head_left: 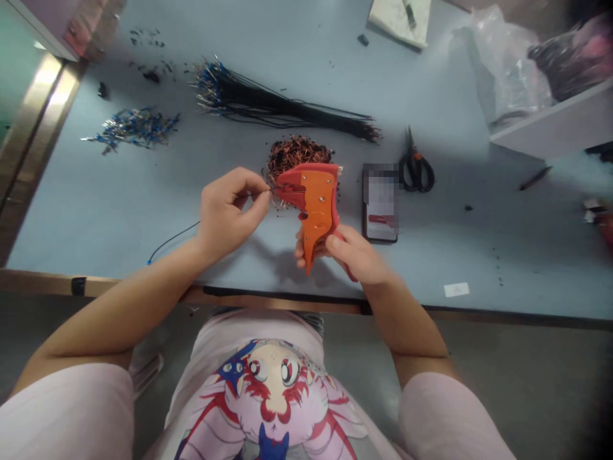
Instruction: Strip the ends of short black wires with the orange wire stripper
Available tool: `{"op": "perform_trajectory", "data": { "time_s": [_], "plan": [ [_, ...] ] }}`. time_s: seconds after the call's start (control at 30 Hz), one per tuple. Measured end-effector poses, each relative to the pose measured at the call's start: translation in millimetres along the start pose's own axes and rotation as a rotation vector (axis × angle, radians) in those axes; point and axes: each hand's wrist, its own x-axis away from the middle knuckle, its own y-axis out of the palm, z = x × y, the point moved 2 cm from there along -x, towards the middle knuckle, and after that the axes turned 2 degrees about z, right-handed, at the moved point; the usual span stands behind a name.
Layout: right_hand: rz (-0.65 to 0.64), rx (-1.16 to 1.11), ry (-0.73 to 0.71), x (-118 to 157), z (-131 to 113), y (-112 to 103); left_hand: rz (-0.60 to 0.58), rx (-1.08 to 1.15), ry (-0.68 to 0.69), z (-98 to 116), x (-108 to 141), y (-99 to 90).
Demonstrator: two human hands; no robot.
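Left hand [230,207] pinches a wire [175,237] beside pliers [318,207] the right hand [357,253] clasps; wire seems light, bendy, best held near its tip.

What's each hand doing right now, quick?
Left hand: closed, pinching a thin black wire between thumb and finger.
Right hand: closed, holding the orange-and-red wire stripper by its handles.

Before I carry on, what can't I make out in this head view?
Head view:
Black wire: middle hidden by the left hand; tip blurred at the orange tool.
Right hand: partly hidden behind the tool.
Copper scraps: partly covered by the tool.
Phone: partly pixelated.
White label: any print too small.
Red item: cut off by the right edge.
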Motion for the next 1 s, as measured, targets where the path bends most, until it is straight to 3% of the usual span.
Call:
{"op": "perform_trajectory", "data": {
  "time_s": [0.17, 0.3, 0.4, 0.47, 0.53, 0.67, 0.73, 0.8, 0.87, 1.0],
  "plan": [
    [0.211, 0.140, -0.130, 2, -4, -7, -0.029, -0.068, 0.040, -3, 3, 1.0],
    [0.437, 0.388, -0.295, 0, -1, -8, -0.117, -0.219, 0.281, 5, 11, 6.8],
    [0.508, 0.627, -0.413, 0, -2, -4, -0.178, -0.328, 0.464, 10, 17, 11.7],
    [0.527, 0.733, -0.441, 1, -4, -3, -0.163, -0.329, 0.528, 12, 16, 9.7],
    [0.550, 0.826, -0.422, 2, -6, -5, -0.063, -0.273, 0.510, 11, 9, 0.4],
    [0.481, 1.112, -0.423, 0, -7, -5, 0.294, -0.235, 0.288, 3, -12, -30.2],
    [0.369, 1.284, -0.449, -3, -3, 2, 0.375, -0.253, 0.203, -2, -19, -38.5],
    [0.243, 1.433, -0.447, -6, 3, 12, 0.327, -0.246, 0.190, -6, -21, -36.4],
    [0.142, 1.528, -0.410, -9, 11, 21, 0.202, -0.239, 0.233, -7, -17, -26.1],
    [0.097, 1.506, -0.394, -9, 15, 26, -0.066, -0.351, 0.427, 0, 1, -0.9]
  ]
}}
